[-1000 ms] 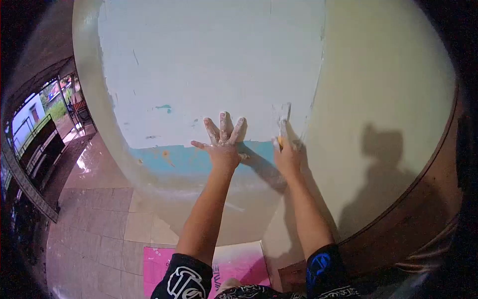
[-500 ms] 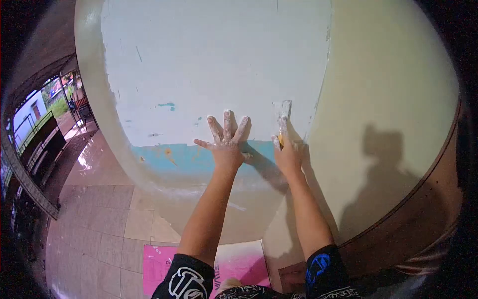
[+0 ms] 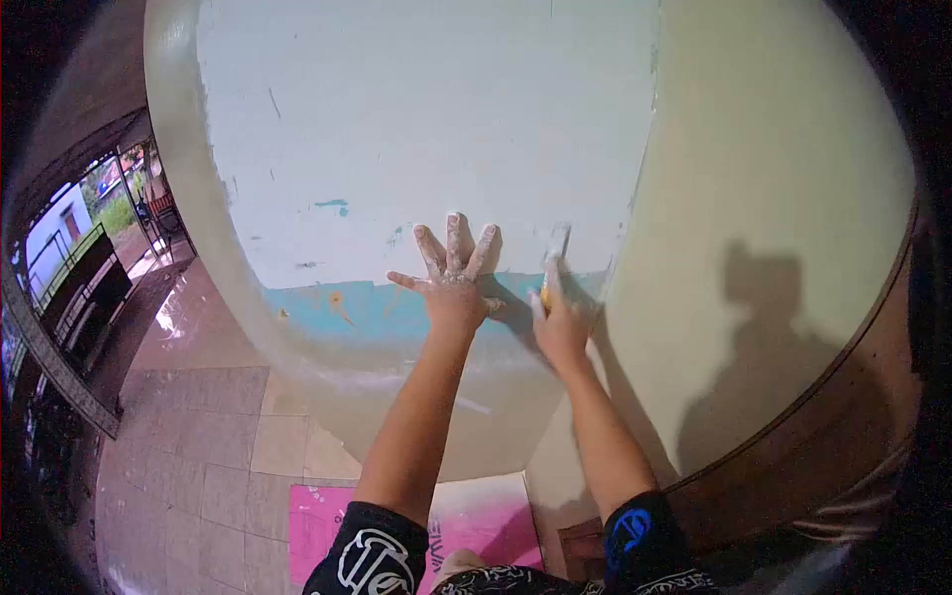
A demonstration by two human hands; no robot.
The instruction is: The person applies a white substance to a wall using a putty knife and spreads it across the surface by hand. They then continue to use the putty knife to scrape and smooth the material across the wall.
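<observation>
My left hand (image 3: 455, 286) lies flat against the wall with its fingers spread, white powder or paste on the fingers. It straddles the border between the white coated area (image 3: 416, 119) and a blue-green strip (image 3: 372, 312) below. To the right, my right hand (image 3: 562, 325) is closed around a putty knife (image 3: 559, 240) with a yellow handle, mostly covered by the fingers. Its blade points upward at the lower right part of the white area, smeared pale. Whether the blade's edge touches the wall is hard to tell.
A cream side wall (image 3: 764, 149) adjoins at the right and carries my shadow. Below lies a pink and white sheet (image 3: 506, 526) on the tiled floor (image 3: 213, 456). An opening with a dark railing (image 3: 84, 283) is at the left.
My right hand has moved down and slightly left along the wall with the putty knife, whose blade now appears narrower, turned more edge-on. My left hand stays in place.
</observation>
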